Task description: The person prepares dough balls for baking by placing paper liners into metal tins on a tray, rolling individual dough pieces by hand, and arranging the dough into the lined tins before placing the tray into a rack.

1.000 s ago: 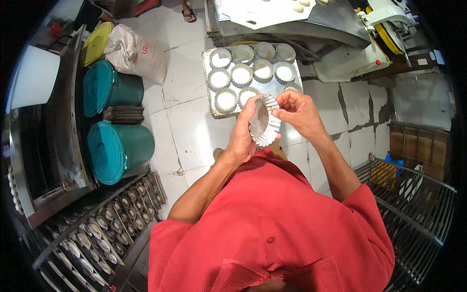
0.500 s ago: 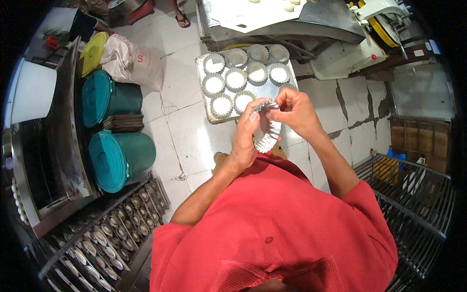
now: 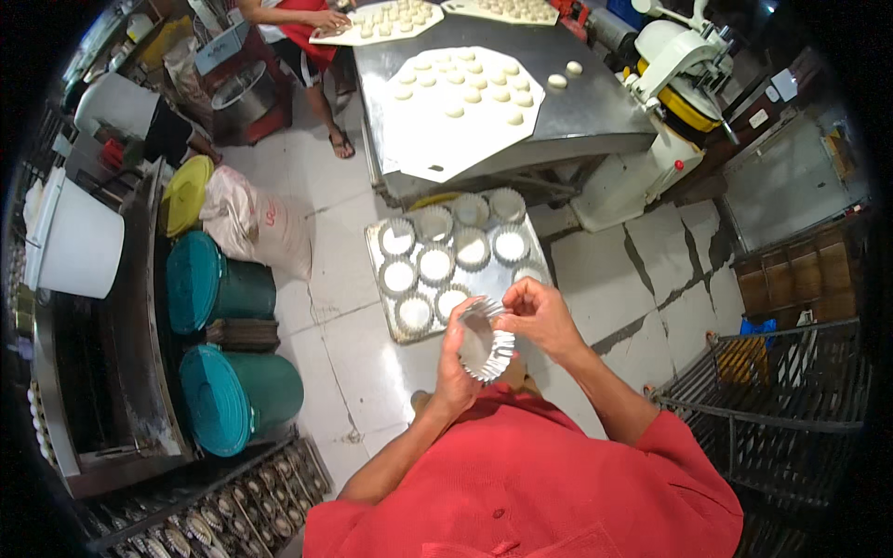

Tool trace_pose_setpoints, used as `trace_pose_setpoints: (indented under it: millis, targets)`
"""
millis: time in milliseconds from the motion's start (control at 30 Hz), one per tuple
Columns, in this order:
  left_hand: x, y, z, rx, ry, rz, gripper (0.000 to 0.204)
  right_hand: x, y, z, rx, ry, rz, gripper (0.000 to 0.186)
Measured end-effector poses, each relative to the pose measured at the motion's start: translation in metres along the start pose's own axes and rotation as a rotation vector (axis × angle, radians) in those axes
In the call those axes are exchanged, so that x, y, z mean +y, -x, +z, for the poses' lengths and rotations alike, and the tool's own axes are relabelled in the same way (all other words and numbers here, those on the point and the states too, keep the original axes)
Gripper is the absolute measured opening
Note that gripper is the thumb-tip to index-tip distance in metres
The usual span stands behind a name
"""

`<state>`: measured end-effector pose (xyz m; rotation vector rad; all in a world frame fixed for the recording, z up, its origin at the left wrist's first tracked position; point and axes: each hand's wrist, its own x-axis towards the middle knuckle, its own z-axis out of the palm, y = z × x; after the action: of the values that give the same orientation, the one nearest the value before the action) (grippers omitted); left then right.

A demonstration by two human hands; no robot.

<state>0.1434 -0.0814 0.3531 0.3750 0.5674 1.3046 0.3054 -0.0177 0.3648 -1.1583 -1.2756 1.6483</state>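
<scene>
In front of my red shirt, a fluted metal baking mould [image 3: 503,355] is held tilted, its round opening turned partly up. My left hand [image 3: 453,379] wraps round its left side, thumb along the wall. At the upper right rim, my right hand [image 3: 547,324] has thumb and fingers closed in a pinch on the mould's edge. Just beyond my hands, a metal tray [image 3: 491,277] carries several similar fluted moulds [image 3: 436,264], most with a pale round bottom showing. Part of the tray's near right corner is hidden by my right hand.
Past the tray stands a steel table [image 3: 595,110] with a white board [image 3: 423,139] of dough balls [image 3: 473,95]. A co-worker's hand [image 3: 327,20] is at another board. Teal bins [image 3: 212,398] and a sack [image 3: 249,212] stand left; a metal rack [image 3: 781,400] stands right.
The view has tipped up, so more of the table, dough boards and co-worker shows. Both hands still hold the mould, with its opening now showing more.
</scene>
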Motion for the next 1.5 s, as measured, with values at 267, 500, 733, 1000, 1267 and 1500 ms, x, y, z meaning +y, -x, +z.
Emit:
trace_pose_setpoints:
  millis: [267, 500, 733, 1000, 1267, 1500]
  targets:
    - [0.007, -0.025, -0.012, 0.251, -0.052, 0.043, 0.061, 0.06, -0.035, -0.146, 0.645, 0.467, -0.437, 0.002]
    - [0.009, -0.03, -0.014, 0.323, 0.09, -0.009, 0.058, 0.131, -0.117, -0.284, 0.817, 0.824, 0.141, 0.033]
    - [0.01, -0.047, -0.031, 0.413, 0.295, -0.186, 0.074, 0.192, -0.098, -0.351, 0.458, 0.938, 0.404, 0.095]
    - [-0.094, -0.118, -0.131, 0.529, 0.135, -0.177, 0.047, 0.165, -0.062, -0.13, 0.001, 0.289, 0.345, 0.063]
    - [-0.135, -0.135, -0.153, 0.558, -1.663, 0.061, 0.053, 0.225, -0.047, -0.165, 0.462, 0.301, 0.425, 0.057]
    - [-0.146, -0.125, -0.146, 0.364, -1.882, -0.055, 0.055, 0.268, -0.083, -0.192, 0.478, 0.436, 0.43, 0.07]
